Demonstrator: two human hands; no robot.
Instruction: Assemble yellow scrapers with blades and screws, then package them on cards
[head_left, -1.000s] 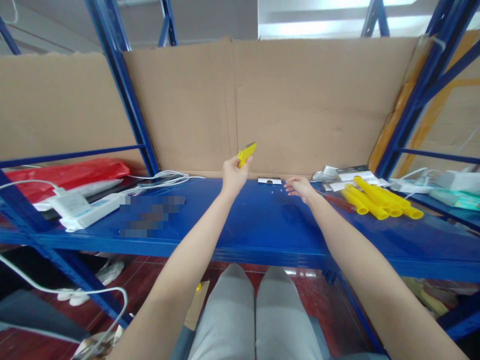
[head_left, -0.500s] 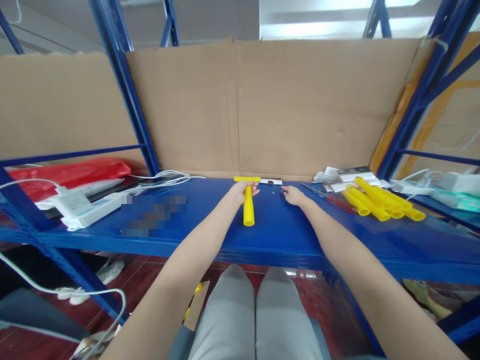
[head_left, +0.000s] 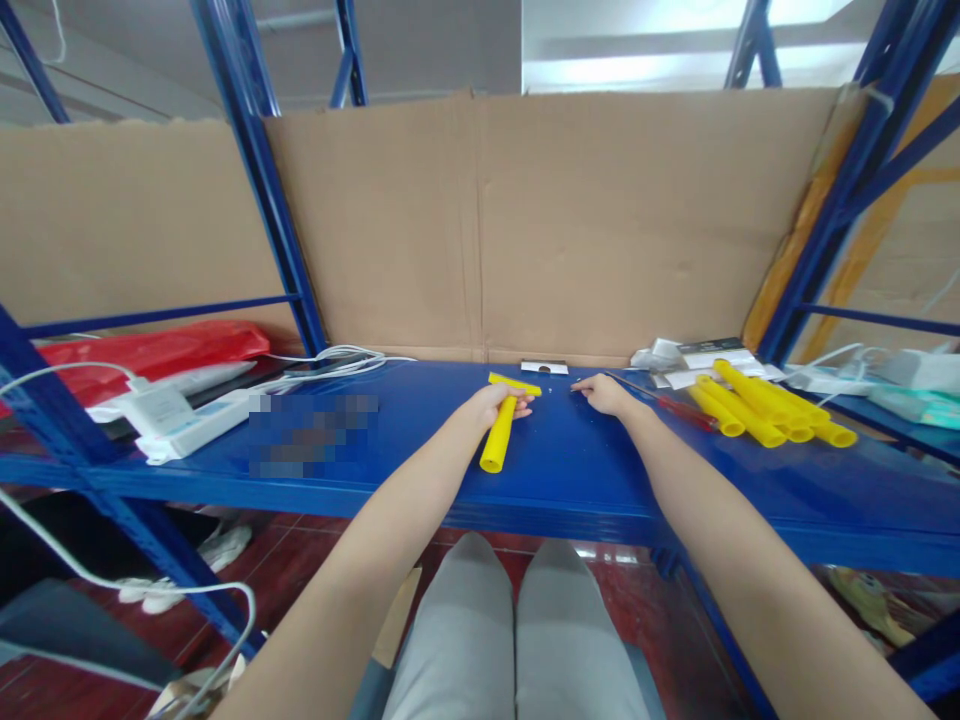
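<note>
My left hand (head_left: 504, 398) is closed around a yellow T-shaped plastic piece (head_left: 496, 445), where its tubular handle meets the crossbar. The handle slants toward me and its round end faces the front edge of the blue shelf. My right hand (head_left: 602, 393) is to the right, low over the surface, with thumb and forefinger pinched together. Whatever is between those fingertips is too small to make out. A few tiny specks lie on the shelf between my hands. Behind them, a small white strip (head_left: 544, 368) with a dark notch lies by the cardboard.
Several yellow tubes (head_left: 750, 410) are piled at the right, beside a red-handled screwdriver (head_left: 686, 410). Clear and white packaging (head_left: 705, 360) lies behind them. On the left are a white power strip (head_left: 202, 418), cables and a red bag (head_left: 150, 348). A cardboard panel (head_left: 600, 230) closes the back.
The yellow T-shaped piece has turned in my left hand, its handle end swinging left and its crossbar now tilting down to the right. My right hand stays pinched and has barely moved.
</note>
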